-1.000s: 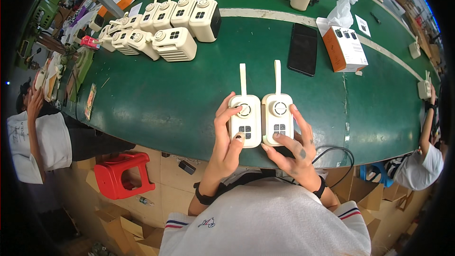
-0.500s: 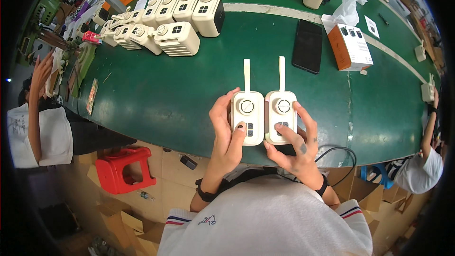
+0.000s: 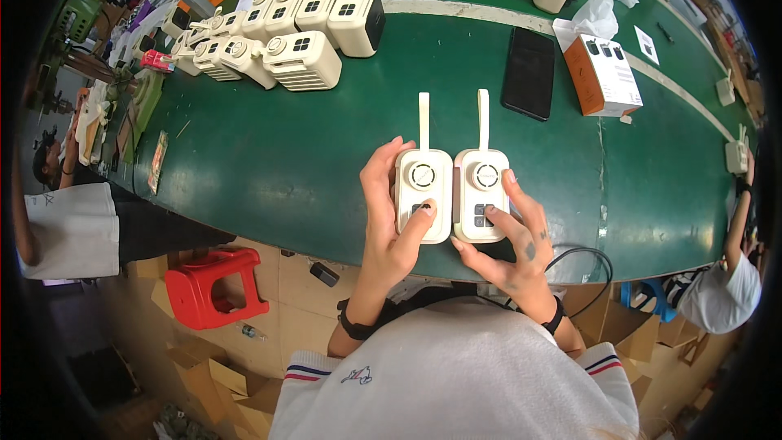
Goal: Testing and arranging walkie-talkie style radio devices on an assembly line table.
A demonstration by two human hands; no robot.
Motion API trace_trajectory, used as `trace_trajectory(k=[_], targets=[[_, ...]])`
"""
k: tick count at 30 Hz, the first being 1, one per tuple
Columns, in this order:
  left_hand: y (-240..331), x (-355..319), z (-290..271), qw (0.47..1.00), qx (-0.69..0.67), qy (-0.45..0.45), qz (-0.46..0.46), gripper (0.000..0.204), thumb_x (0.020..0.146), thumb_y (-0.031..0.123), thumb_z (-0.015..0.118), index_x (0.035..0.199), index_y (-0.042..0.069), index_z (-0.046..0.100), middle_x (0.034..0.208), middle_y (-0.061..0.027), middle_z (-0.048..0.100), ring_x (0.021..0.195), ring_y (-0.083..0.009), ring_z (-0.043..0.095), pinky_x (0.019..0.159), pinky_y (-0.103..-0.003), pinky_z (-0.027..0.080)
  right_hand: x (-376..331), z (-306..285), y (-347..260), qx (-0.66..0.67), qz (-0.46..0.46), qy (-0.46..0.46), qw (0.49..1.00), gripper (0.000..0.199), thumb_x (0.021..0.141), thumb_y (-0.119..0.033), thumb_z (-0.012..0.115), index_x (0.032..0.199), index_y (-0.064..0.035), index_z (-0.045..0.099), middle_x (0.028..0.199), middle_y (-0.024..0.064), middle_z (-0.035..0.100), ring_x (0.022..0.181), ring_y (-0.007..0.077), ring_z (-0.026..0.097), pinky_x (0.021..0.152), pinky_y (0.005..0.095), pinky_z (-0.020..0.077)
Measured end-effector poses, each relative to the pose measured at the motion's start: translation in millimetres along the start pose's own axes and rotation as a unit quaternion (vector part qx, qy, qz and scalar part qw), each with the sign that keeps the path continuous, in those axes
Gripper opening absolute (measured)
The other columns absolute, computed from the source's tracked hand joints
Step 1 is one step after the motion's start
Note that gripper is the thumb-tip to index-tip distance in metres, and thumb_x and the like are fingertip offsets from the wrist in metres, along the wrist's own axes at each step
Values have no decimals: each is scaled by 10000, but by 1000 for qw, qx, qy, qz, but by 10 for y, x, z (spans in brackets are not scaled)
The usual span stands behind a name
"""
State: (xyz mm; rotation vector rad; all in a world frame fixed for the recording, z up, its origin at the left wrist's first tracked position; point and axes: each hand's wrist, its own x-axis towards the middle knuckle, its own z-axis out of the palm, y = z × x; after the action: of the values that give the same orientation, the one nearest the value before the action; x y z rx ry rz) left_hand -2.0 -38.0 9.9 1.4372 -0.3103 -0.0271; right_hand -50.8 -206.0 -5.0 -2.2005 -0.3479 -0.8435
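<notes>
- The fingers of the left hand (image 3: 389, 220) wrap around the left cream radio (image 3: 423, 195), and the thumb presses its dark buttons.
- The right hand (image 3: 509, 248) grasps the right cream radio (image 3: 481, 194); its fingers lie along the side and the thumb sits under the bottom end.
- Both radios lie flat, touching side by side, near the front edge of the green worktop (image 3: 277, 163), with antennas pointing to the far edge. I think this keeps them steady for pressing.
- Open green room lies left of the hands.
- A row of cream radios (image 3: 285, 33) sits at the far left corner.
- A black phone (image 3: 529, 73) and an orange and white box (image 3: 603, 73) lie further back on the right.
- A black cable (image 3: 582, 257) hangs off the front edge; its end is hidden.
</notes>
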Motion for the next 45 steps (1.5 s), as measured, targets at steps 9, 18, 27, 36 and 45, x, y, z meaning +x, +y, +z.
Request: trace_trajectory(k=[9, 18, 27, 36, 45], targets=[[-21, 6, -94, 998, -34, -57, 15, 780, 778, 48, 591, 1428, 17, 161, 1434, -226, 278, 1308, -297, 339, 1093, -433, 262, -7, 21, 29, -9, -41, -8, 999, 583, 631, -181, 868, 1069, -58, 504, 1316, 342, 459, 1083, 424, 588, 797, 406, 544], [-28, -16, -82, 992, -115, -38, -18, 823, 740, 40, 595, 1431, 35, 150, 1449, -228, 255, 1329, -305, 311, 1104, -432, 248, -65, 16, 33, 29, -26, 6, 999, 514, 619, -169, 869, 1012, -77, 551, 1278, 353, 483, 1123, 447, 568, 878, 435, 517], [-96, 1, -138, 995, -71, -62, 24, 747, 808, 117, 559, 1420, 4, 145, 1465, -241, 245, 1340, -309, 296, 1110, -432, 233, -3, 0, -9, 6, -23, 1, 1000, 407, 617, -149, 860, 940, -61, 629, 1311, 344, 462, 1117, 440, 568, 863, 418, 510], [-133, -34, -208, 993, -37, -101, 47, 741, 827, 97, 529, 1421, -11, 99, 1482, -263, 198, 1364, -334, 252, 1128, -457, 166, -45, -19, -16, 1, -22, -18, 1000, 363, 630, -158, 849, 928, -67, 663, 1337, 318, 446, 1132, 431, 553, 878, 411, 501], [-131, -30, -201, 992, -55, -108, 33, 739, 834, 104, 529, 1425, -2, 98, 1486, -265, 184, 1373, -330, 234, 1131, -457, 148, -60, -14, -7, 3, -20, -17, 1000, 412, 623, -167, 861, 951, -76, 630, 1334, 310, 448, 1151, 437, 543, 881, 440, 500]])
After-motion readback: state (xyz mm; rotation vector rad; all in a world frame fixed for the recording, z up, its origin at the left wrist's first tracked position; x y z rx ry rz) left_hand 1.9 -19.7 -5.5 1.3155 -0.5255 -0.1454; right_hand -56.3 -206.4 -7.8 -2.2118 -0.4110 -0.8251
